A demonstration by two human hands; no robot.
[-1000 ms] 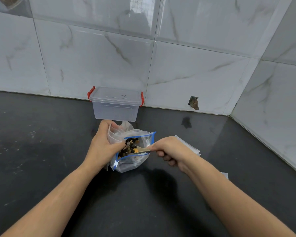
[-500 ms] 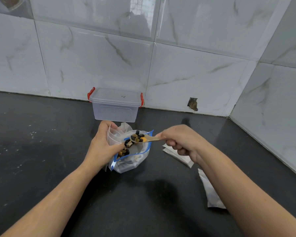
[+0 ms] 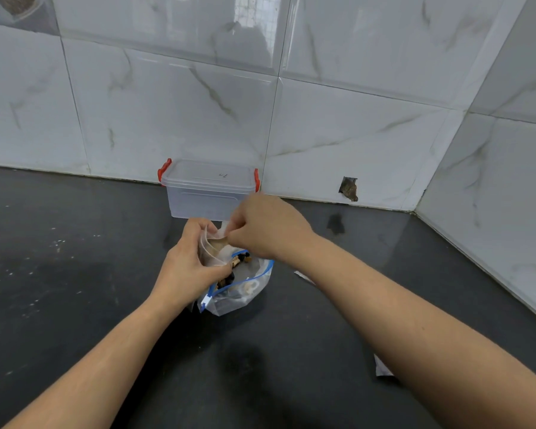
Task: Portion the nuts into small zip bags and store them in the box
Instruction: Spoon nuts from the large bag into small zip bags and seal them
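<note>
My left hand (image 3: 189,267) grips a small clear zip bag (image 3: 209,250) by its mouth and holds it open. My right hand (image 3: 266,226) pinches a small wooden spoon (image 3: 218,242) whose bowl is tipped inside that bag's mouth. Just below lies the large bag with a blue zip (image 3: 245,289), open, with mixed dark and tan nuts (image 3: 240,260) showing. The clear storage box (image 3: 209,191) with red latches stands behind my hands against the wall, its lid on.
Everything sits on a dark countertop (image 3: 75,289) in a corner of white marble-look tiles. Spare small bags (image 3: 382,368) lie flat to the right, mostly hidden under my right forearm. A hole in the wall tile (image 3: 349,188) is at the back right.
My right hand lifted a spoonful of nuts out of the large bag and moved it left and up into the small bag held by my left hand.
</note>
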